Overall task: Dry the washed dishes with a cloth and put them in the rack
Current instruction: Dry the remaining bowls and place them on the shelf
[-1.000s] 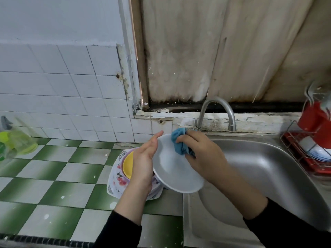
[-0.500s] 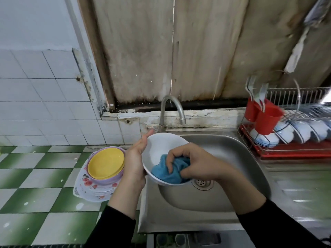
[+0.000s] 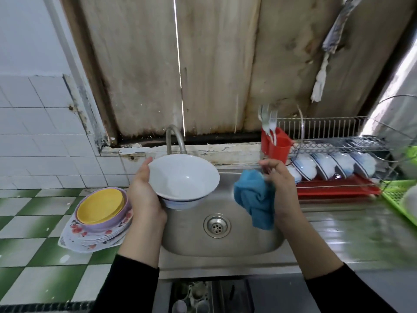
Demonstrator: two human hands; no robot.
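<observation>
Several stacked dishes (image 3: 97, 231): a yellow plate (image 3: 100, 207) in a lilac bowl on flowered plates, resting on the green-and-white checked table (image 3: 29, 245), far left.
Left hand (image 3: 146, 199): grips the white bowl (image 3: 184, 177) by its left side and underside, thumb along the rim.
White bowl: held upright over the back of the sink (image 3: 248, 233), just in front of the tap (image 3: 174, 138), apart from the blue cloth (image 3: 255, 199).
Sink: steel, its drain showing between the two hands.
Right hand (image 3: 282, 188): fingers curled round the blue cloth, over the sink's right side.
Blue cloth: bunched, hanging below the fingers.
Rack (image 3: 338, 190): right of the sink, red tray beneath; blue-rimmed bowls (image 3: 327, 164) lean in a row, a red cutlery holder (image 3: 276, 143) with forks at its left end.
Green basket (image 3: 397, 195): far right, just beside the rack.
</observation>
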